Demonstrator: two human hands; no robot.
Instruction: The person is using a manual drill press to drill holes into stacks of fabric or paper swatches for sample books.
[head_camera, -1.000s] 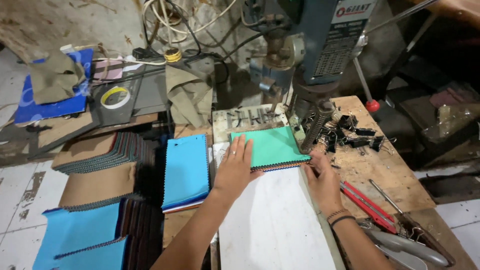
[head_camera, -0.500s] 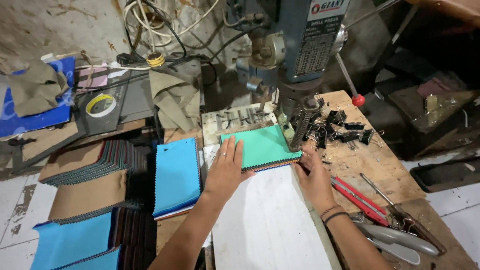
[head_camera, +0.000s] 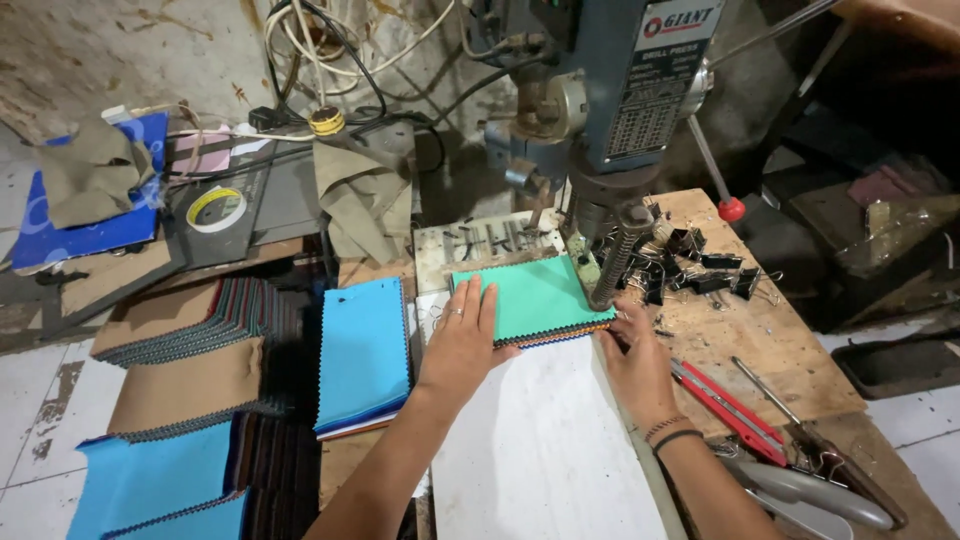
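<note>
Two hands frame a teal-topped swatch stack: my left hand presses flat, fingers spread, on its near-left part; my right hand, loosely open, touches its right corner. That stack sits on the bench, beneath the drill press.

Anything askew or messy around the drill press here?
Black binder clips lie scattered loose on the wooden bench right of the drill press. The green fabric stack sits slightly skewed under the left hand; right hand at its corner.
</note>
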